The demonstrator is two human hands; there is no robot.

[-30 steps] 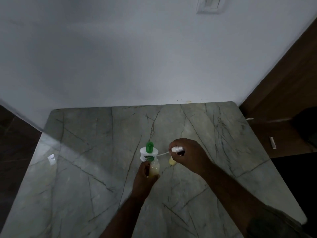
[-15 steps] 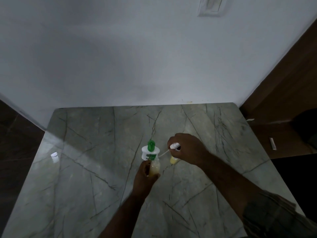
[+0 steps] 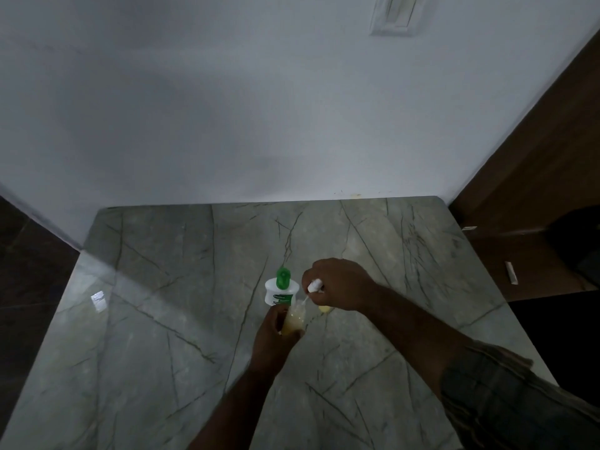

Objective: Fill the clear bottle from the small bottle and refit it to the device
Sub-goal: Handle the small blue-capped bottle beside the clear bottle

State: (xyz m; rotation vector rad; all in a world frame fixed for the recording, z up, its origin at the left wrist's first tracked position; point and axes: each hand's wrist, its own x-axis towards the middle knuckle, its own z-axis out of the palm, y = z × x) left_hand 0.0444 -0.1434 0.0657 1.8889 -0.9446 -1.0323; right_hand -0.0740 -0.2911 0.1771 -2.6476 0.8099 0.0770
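Left hand (image 3: 271, 332) is clamped round the clear bottle (image 3: 293, 323), fingers curled on its side, keeping it upright; whether the base sits on the table (image 3: 162, 319) is hidden. Right hand (image 3: 341, 284), just up and right of the left one, pinches a white cap (image 3: 315, 285) with curled fingers. A thin stem (image 3: 305, 299) runs from the cap down-left to the bottle mouth, its tip at or just inside; too small to tell. Step looks like re-capping: filling seems done and the stem is being fed back in. The next move calls for lining the stem straight over the mouth, lowering the cap until it seats, then closing it with the left hand steady. The bottle looks see-through with pale yellow liquid filling most of it and some bubbles near the top. The device (image 3: 281, 289), white with a green top, stands just beyond the left hand, beside the bottle. A small yellow thing (image 3: 324, 309) lies under the right hand, possibly the small bottle, mostly hidden.
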